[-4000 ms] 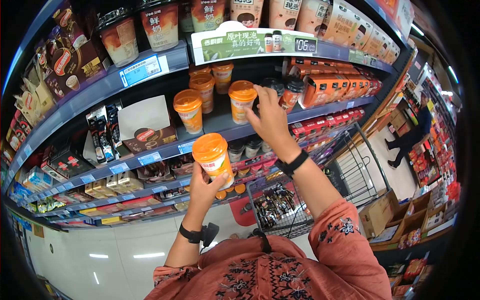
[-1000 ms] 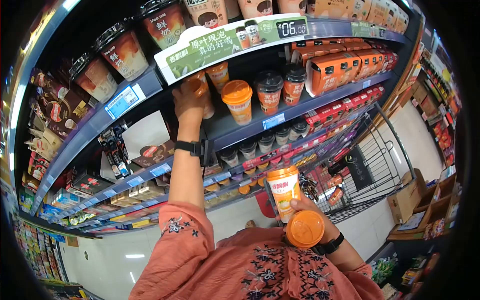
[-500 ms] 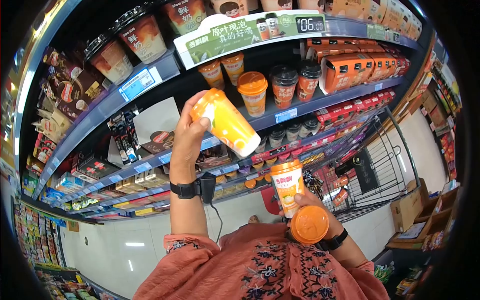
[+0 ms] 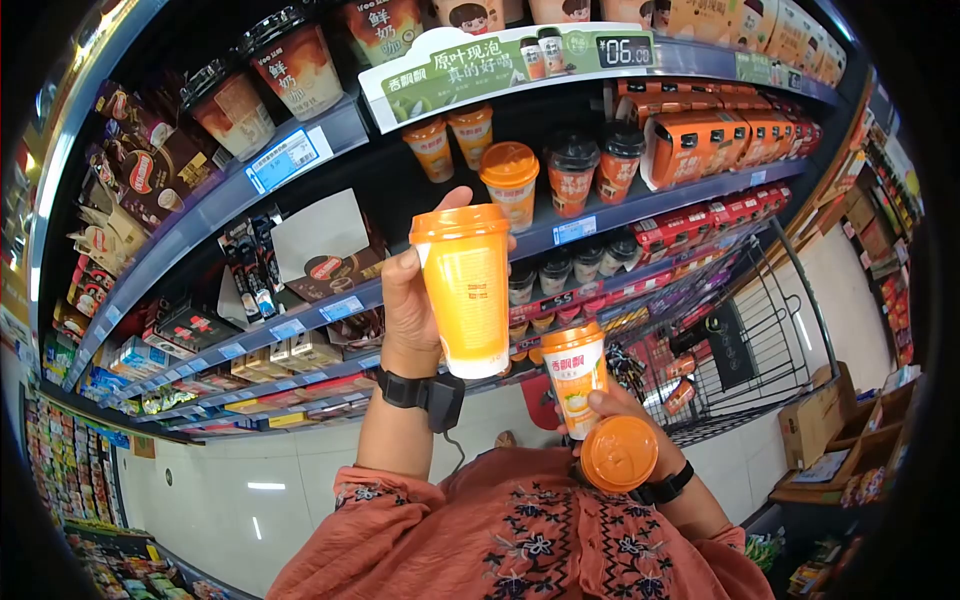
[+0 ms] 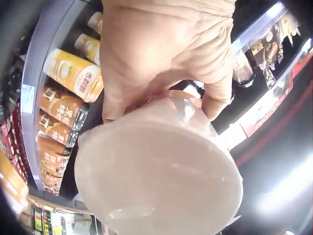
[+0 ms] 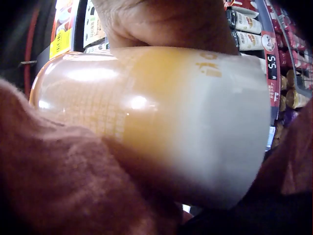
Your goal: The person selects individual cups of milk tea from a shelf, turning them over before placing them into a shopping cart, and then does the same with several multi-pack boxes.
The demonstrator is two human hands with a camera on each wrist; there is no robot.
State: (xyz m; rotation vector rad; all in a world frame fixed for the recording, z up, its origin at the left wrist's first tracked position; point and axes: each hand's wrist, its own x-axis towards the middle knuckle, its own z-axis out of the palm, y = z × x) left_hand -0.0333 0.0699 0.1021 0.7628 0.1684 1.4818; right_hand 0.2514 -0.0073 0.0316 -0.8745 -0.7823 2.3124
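Observation:
In the head view the left hand [image 4: 412, 300] grips an orange-lidded cup [image 4: 466, 290] upright, thumb on its near side and fingers behind. The left wrist view shows that cup's pale base [image 5: 159, 181] below the left hand [image 5: 168, 44]. Lower right, the right hand [image 4: 640, 425] holds two more cups: one tilted with its label showing [image 4: 577, 385], the other with its orange lid [image 4: 619, 453] facing the camera. The right wrist view shows a cup's side [image 6: 146, 107] against the right hand [image 6: 166, 24]; its fingers are mostly hidden.
Behind the raised cup, a shelf holds an orange-lidded cup [image 4: 510, 180], two more farther back and dark-lidded cups [image 4: 572, 172]. A green price sign [image 4: 500, 70] hangs above. At the right stands a wire shopping cart [image 4: 770, 350] with goods inside.
The left hand has taken a cup from the shelf, drawn it back and turned it from tilted to upright. Over the last half second the right hand and its two cups have barely moved.

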